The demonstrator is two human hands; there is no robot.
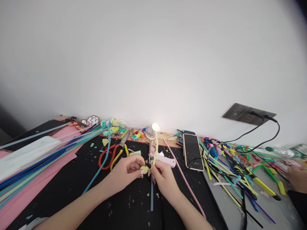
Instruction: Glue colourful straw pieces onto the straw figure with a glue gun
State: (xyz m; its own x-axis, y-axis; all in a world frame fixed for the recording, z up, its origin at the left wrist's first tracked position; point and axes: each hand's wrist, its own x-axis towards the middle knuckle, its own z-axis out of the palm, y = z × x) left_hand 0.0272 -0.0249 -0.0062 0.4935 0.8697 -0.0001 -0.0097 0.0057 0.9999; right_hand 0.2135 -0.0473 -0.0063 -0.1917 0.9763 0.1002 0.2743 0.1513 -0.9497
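Over the black tabletop, my left hand (pixel 127 171) pinches a small yellow-green fuzzy piece (pixel 144 169) with a black part at its top. Close beside it, my right hand (pixel 165 177) has thumb and finger closed on a pale yellow pipe cleaner (pixel 156 147) that points upward. My fingertips partly hide how the two meet. Just behind my right hand lies a pink glue gun (pixel 168 160). A pink pipe cleaner (pixel 184 179) slants past that hand, and a bluish stick (pixel 152 196) lies below the hands.
Red-handled pliers (pixel 105 159) lie left of my hands, near bundled pipe cleaners (pixel 48 163) on pink paper. A phone (pixel 193 150) rests on the right. Beyond it are loose pipe cleaners, yellow-black pliers (pixel 261 185), a wall socket (pixel 249 114) with cables, and another person's hand (pixel 297 177).
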